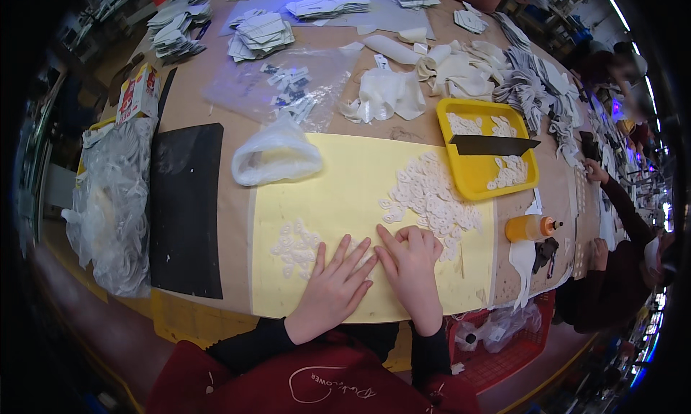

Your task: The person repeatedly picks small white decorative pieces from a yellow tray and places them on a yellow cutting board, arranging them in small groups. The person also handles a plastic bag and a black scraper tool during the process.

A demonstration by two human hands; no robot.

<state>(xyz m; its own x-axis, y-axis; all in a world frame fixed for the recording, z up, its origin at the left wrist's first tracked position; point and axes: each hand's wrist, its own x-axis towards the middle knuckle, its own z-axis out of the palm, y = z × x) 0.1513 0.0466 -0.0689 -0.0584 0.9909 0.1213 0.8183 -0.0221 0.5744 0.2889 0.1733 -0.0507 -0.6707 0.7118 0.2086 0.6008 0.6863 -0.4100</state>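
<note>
Both hands rest over a pale yellow sheet (338,187). My left hand (335,284) lies flat with its fingers stretched and spread; its index finger is beside a small group of off-white flat cut pieces (296,245). To its right, my right hand (414,266) has the index finger and thumb extended and apart, the other fingers curled. Its fingertips come close to the left hand's. A few pale bits lie between the hands, too small to make out. Beyond my right hand spreads a larger heap of the same pieces (428,194), several with a small hole.
A yellow tray (471,191) with a black divider (497,145) holds more pieces. Around lie a plastic bag (277,155), a black board (186,212), an orange-filled bottle (529,228) and fabric stacks (260,36). A red basket (504,367) stands below; another person (626,270) is at the right.
</note>
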